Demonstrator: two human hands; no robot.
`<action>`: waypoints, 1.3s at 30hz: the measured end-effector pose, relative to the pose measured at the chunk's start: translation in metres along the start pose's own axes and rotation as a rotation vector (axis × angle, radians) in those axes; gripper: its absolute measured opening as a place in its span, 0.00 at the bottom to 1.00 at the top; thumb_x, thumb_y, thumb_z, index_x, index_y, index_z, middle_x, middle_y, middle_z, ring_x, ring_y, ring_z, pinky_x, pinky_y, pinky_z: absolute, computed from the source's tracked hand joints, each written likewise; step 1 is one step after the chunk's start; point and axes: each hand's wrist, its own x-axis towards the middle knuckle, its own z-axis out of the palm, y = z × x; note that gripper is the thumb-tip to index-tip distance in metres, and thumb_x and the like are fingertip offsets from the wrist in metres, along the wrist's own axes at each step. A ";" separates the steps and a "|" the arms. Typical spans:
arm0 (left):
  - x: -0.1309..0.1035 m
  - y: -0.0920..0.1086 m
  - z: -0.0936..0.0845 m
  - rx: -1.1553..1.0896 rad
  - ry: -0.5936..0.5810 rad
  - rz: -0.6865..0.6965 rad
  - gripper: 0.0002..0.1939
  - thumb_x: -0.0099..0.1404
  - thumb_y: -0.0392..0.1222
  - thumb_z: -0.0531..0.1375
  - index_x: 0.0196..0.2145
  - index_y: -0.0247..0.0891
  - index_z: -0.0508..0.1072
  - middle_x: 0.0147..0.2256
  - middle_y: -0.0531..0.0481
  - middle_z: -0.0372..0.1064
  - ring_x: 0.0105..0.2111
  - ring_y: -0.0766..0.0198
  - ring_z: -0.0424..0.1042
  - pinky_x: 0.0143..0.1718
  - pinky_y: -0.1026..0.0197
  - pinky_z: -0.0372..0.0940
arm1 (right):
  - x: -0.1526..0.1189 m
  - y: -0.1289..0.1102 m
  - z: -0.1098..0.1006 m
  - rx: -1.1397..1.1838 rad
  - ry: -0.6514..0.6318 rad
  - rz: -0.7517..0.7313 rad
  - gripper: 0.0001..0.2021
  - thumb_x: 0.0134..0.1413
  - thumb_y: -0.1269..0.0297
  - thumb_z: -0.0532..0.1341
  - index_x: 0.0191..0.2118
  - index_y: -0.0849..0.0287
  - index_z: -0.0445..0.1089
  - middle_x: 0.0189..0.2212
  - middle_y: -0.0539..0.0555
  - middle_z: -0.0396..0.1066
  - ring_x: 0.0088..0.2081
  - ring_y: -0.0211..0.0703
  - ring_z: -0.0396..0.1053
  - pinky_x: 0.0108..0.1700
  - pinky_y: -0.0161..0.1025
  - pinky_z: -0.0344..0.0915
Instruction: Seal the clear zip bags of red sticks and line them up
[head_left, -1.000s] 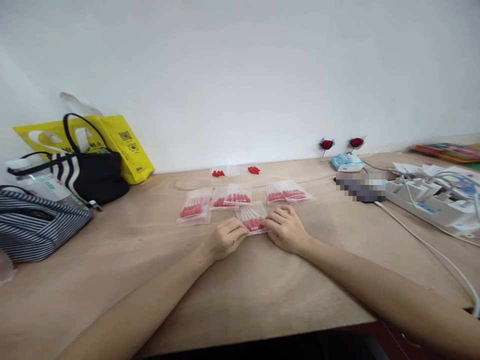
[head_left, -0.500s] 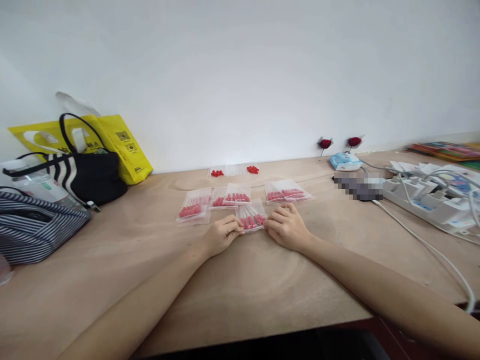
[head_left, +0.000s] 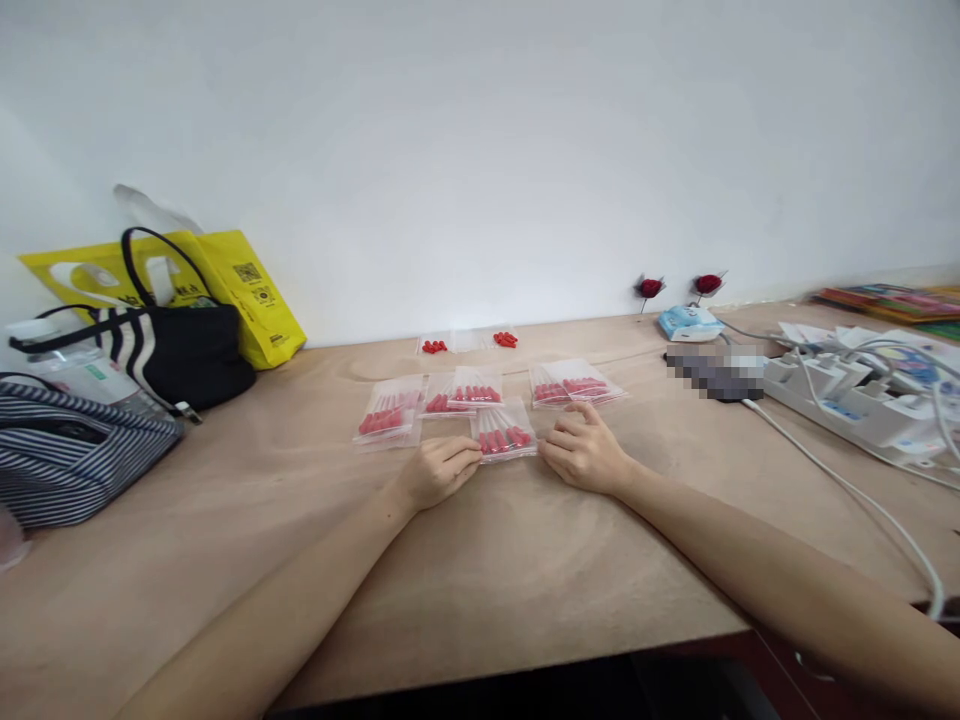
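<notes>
A clear plastic bag [head_left: 504, 436] with several red-ended sticks lies on the wooden table. My left hand [head_left: 442, 470] has its fingers pressed together on the bag's near left corner. At the near right corner, my right hand [head_left: 582, 450] touches the bag's edge with bent fingers. Similar bags lie just beyond: an overlapping pair [head_left: 386, 412] to the left, another pair [head_left: 472, 390] in the middle and a third [head_left: 576, 385] to the right. Two small groups of red pieces, one left [head_left: 434, 347] and one right [head_left: 505, 340], lie near the wall.
Black [head_left: 187, 350], striped [head_left: 82, 455] and yellow bags [head_left: 259, 300] stand at the left. To the right are a blue packet [head_left: 690, 323], a blurred-out dark device [head_left: 716, 377], a white power strip [head_left: 862, 415] with cables, and two red roses [head_left: 709, 285].
My right hand has shifted slightly right, and its fingers cover less of the bag. My left hand has moved slightly left, and more of the bag's near edge shows.
</notes>
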 end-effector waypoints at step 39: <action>0.008 0.023 -0.002 -0.601 -0.059 -0.588 0.06 0.60 0.40 0.54 0.31 0.34 0.66 0.40 0.43 0.66 0.32 0.66 0.70 0.28 0.67 0.67 | -0.010 0.001 -0.006 0.034 0.049 0.026 0.11 0.55 0.73 0.49 0.27 0.59 0.64 0.19 0.47 0.62 0.24 0.32 0.56 0.44 0.40 0.50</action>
